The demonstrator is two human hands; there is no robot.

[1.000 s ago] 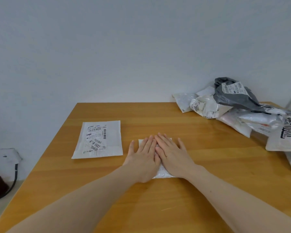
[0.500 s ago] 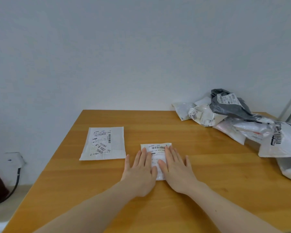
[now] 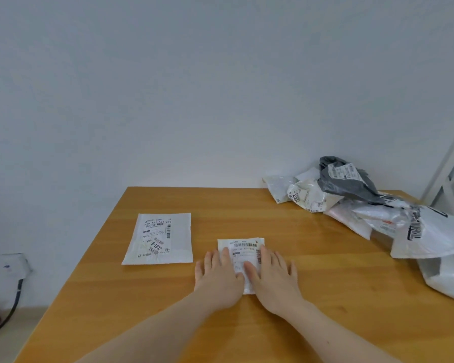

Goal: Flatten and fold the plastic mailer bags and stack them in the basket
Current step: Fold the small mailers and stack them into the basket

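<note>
Between the hands | small folded mailer | left hand, right hand flat, pressing its edges

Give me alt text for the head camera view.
Two hands, left and right, press flat on a small folded white mailer on a wooden table. A flattened mailer lies to the left; a crumpled bag pile sits far right.

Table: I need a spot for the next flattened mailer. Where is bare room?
Bare table behind the flat mailer and the small mailer under both hands, and right of the right hand. Crowded at the right by the crumpled pile.
</note>
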